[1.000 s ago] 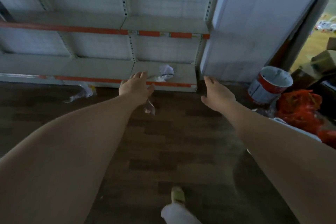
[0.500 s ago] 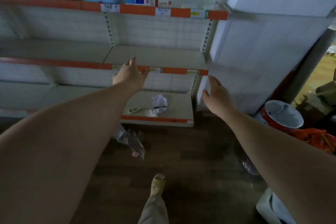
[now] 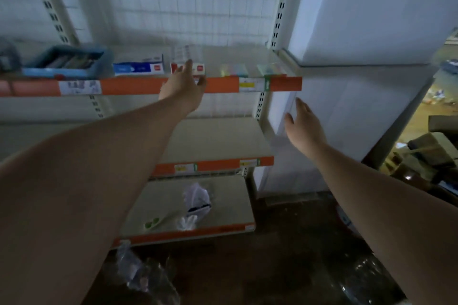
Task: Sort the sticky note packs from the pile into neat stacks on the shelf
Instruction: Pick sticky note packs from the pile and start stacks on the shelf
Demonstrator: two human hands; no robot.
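While reaching up with nothing held, mind the nearest things first: step around the crumpled clear wrap (image 3: 146, 277) on the floor below the left forearm. Leave alone the green scissors (image 3: 155, 223) and the balled paper (image 3: 197, 199) on the bottom board, well under both hands.

Hold the right hand (image 3: 303, 124) as now: empty, fingers straight and loosely together, close to the white side panel (image 3: 371, 106), touching or not, cannot tell. Save it as a stop for squaring a stack.

Carry the left hand (image 3: 182, 89) as now too: empty, fingers stretched and slightly parted, thumb out over the orange shelf edge (image 3: 138, 85), fingertips in front of the red and white box (image 3: 199, 69).

Look just right of those fingertips for the sticky note packs (image 3: 234, 70): two low pastel groups lying flat near the front lip, apart from each other, too blurred to count. Judge the step as a reach to check or tidy these, with no loose pile in sight.

Slide the left hand right, lay the palm flat against the pack sides, and nudge the edges flush without shoving anything toward the back mesh. Avoid dragging the wrist across the blue and white box (image 3: 138, 67) further left, or the blue tray (image 3: 64, 62) beyond it.
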